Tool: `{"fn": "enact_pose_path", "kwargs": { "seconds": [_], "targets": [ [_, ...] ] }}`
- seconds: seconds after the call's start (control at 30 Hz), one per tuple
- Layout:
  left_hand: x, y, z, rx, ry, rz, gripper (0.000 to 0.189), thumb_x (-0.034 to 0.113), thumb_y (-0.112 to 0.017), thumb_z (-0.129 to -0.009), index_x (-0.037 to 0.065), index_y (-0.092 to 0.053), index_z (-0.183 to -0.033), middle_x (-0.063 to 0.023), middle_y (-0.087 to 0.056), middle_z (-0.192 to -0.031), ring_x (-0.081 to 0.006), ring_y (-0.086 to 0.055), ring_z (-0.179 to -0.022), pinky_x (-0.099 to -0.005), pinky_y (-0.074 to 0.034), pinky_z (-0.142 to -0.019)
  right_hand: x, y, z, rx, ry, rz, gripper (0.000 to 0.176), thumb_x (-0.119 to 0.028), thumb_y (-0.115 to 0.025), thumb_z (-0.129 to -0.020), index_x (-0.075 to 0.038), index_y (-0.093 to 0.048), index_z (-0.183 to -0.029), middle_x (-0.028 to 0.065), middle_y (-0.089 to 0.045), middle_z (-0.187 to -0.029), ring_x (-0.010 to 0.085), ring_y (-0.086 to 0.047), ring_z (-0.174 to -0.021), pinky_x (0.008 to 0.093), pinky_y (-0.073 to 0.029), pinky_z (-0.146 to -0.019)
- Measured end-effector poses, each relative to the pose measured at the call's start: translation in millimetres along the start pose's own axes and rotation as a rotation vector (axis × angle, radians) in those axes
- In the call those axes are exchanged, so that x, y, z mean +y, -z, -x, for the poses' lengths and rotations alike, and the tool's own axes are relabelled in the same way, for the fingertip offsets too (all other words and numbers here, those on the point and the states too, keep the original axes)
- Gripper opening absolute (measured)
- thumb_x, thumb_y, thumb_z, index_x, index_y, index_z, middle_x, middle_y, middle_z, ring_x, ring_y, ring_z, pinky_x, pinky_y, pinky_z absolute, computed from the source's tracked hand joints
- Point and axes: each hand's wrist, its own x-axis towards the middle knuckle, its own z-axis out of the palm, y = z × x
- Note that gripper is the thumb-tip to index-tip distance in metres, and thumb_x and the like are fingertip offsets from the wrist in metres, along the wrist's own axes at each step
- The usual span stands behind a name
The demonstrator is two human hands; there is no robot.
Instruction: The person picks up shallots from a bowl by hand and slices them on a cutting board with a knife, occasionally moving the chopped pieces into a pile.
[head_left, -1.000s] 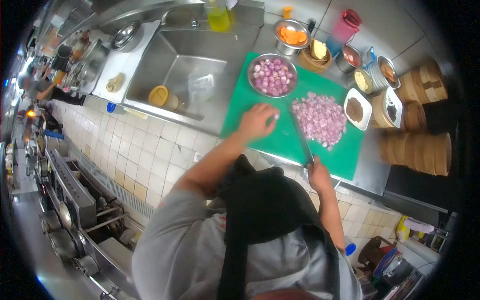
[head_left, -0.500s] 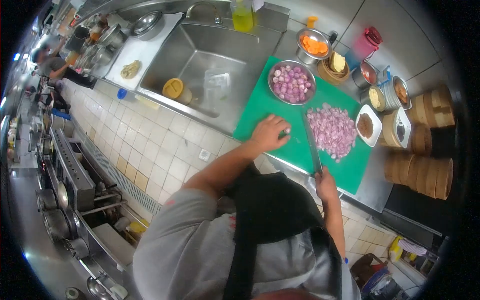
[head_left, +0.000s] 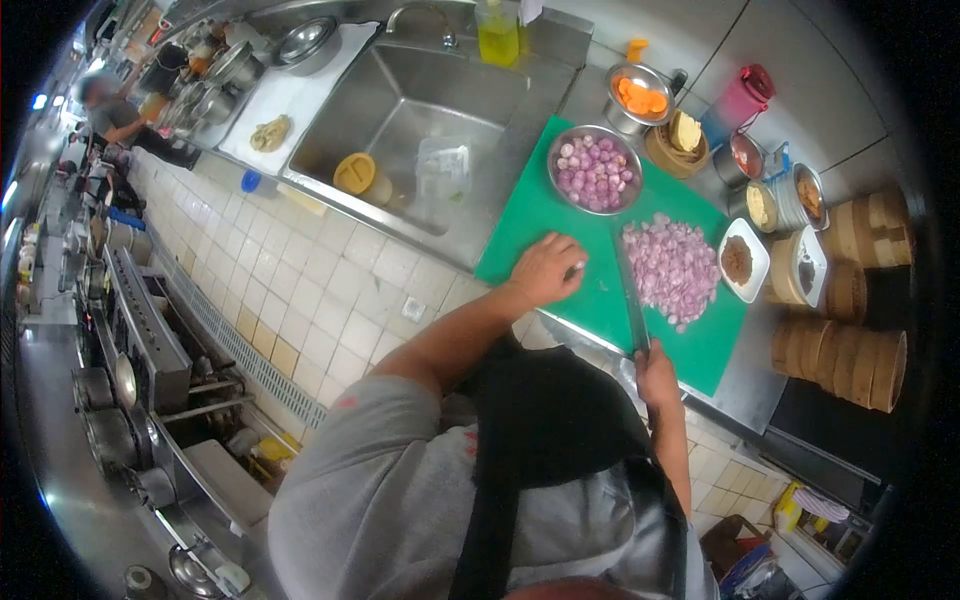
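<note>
My left hand (head_left: 546, 270) rests over the near left part of the green cutting board (head_left: 520, 222). Its fingers are curled around a small peeled shallot (head_left: 573, 271), of which only a little shows at the fingertips. My right hand (head_left: 656, 376) grips the handle of a knife (head_left: 632, 298). The long blade points away from me, along the left edge of a pile of sliced shallots (head_left: 672, 272). At the board's far side stands a metal bowl (head_left: 641, 186) of whole peeled shallots (head_left: 594, 172).
A steel sink (head_left: 390, 110) adjoins the board on the left, holding a yellow-lidded container (head_left: 356, 176) and a clear plastic tub (head_left: 443, 168). Sliced carrots (head_left: 640, 98) fill a bowl behind. Bamboo steamers (head_left: 838, 358) and a white dish (head_left: 757, 268) stand right. Another person (head_left: 112, 118) is far left.
The whole view has shifted slightly, with the board appearing a little further right. My left fingers have turned slightly around the shallot. The knife stays beside the sliced pile.
</note>
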Motion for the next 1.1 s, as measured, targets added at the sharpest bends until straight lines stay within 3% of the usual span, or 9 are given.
{"fn": "enact_pose_path", "kwargs": {
  "seconds": [0.3,0.4,0.5,0.8,1.1],
  "targets": [
    [-9.2,-3.7,3.5,0.057,0.020,0.149,0.018,0.015,-0.073,-0.086,0.012,-0.071,-0.103,-0.0087,-0.070,-0.104,-0.0320,-0.066,-0.103,-0.0442,-0.056,-0.088,1.1,-1.9,-0.2,0.038,0.060,-0.014,0.034,-0.020,-0.056,-0.104,0.000,-0.053,-0.131,0.0345,-0.069,-0.105,0.0528,-0.066,-0.101,0.0587,-0.051,-0.086],
    [-11.7,-6.7,2.8,0.056,-0.002,0.143,0.016,0.015,-0.073,-0.087,0.012,-0.070,-0.103,-0.0096,-0.071,-0.102,-0.0328,-0.067,-0.100,-0.0444,-0.056,-0.087,-1.3,1.7,-2.4,-0.032,-0.015,-0.018,0.036,-0.020,-0.058,-0.103,0.001,-0.052,-0.131,0.0377,-0.066,-0.111,0.0551,-0.063,-0.108,0.0579,-0.050,-0.091],
    [-10.2,-6.7,1.1,0.118,-0.011,0.128,0.018,0.011,-0.074,-0.085,0.014,-0.071,-0.102,-0.0051,-0.072,-0.102,-0.0301,-0.067,-0.100,-0.0409,-0.056,-0.089,1.9,-0.7,-3.3,-0.010,0.016,-0.040,0.035,-0.019,-0.058,-0.103,0.001,-0.053,-0.130,0.0377,-0.066,-0.112,0.0552,-0.063,-0.107,0.0578,-0.050,-0.091],
    [-7.6,-3.1,1.0,0.089,0.048,0.171,0.017,0.008,-0.075,-0.081,0.014,-0.069,-0.095,-0.0074,-0.069,-0.102,-0.0318,-0.067,-0.099,-0.0432,-0.055,-0.088,2.8,-1.1,-0.1,0.017,0.018,-0.076,0.044,-0.019,-0.057,-0.103,-0.003,-0.050,-0.143,0.0369,-0.065,-0.118,0.0538,-0.063,-0.113,0.0570,-0.050,-0.095],
    [-12.1,-3.9,1.0,0.091,0.036,0.188,0.015,0.006,-0.075,-0.083,0.012,-0.071,-0.096,-0.0094,-0.072,-0.102,-0.0326,-0.067,-0.100,-0.0437,-0.055,-0.088,-15.5,12.3,11.6,0.010,0.086,0.015,0.034,-0.021,-0.055,-0.104,-0.003,-0.053,-0.133,0.0347,-0.067,-0.115,0.0536,-0.063,-0.109,0.0587,-0.050,-0.093]
  ]
}}
